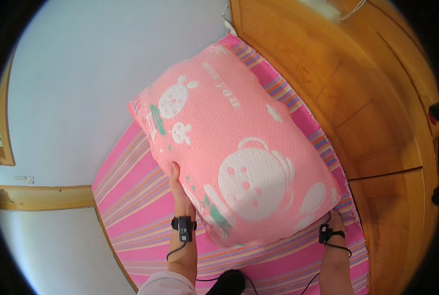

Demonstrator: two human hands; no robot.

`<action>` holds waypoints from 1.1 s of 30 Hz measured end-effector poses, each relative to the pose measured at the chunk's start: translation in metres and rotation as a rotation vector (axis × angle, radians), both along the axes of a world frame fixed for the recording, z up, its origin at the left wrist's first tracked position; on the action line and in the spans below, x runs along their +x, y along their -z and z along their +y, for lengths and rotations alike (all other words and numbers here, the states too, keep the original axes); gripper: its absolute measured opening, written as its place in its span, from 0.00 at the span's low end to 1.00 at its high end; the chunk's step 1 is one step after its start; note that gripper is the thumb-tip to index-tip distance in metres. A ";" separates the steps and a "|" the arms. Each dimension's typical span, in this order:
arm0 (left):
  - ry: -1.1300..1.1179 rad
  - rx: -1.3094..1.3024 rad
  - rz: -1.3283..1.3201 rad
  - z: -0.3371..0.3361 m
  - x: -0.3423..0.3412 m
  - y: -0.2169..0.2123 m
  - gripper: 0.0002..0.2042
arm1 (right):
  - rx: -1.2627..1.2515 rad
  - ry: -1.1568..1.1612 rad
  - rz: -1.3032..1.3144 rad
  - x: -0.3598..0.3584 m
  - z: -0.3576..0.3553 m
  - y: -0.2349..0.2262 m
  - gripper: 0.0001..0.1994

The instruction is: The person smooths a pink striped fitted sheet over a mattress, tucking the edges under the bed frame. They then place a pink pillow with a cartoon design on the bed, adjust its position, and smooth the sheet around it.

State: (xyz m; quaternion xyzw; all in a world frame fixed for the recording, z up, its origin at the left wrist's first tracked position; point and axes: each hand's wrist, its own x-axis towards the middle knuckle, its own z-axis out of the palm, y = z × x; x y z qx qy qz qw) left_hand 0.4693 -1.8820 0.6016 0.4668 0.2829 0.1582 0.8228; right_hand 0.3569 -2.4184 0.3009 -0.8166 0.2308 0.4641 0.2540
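Note:
A large pink pillow [204, 118] with white cartoon animals and green details lies slanted in front of me. My left hand [176, 179] grips its left long edge, thumb on top and the other fingers hidden underneath. At the pillow's near right corner, my right hand [336, 221] has hold of the edge; most of its fingers are out of sight beneath the fabric. Both wrists carry a strapped black device with a cable.
Under the pillow spreads a pink striped bedsheet [136, 191]. A wooden headboard or cabinet panel [357, 113] runs along the right. On the left rises a pale wall [91, 73] with a wooden ledge [47, 197]. A dark object [229, 282] shows at the lower edge.

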 end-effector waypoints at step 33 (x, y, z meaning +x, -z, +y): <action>0.280 -0.118 0.420 0.053 0.110 0.147 0.39 | -0.036 0.636 0.381 0.062 0.034 -0.088 0.67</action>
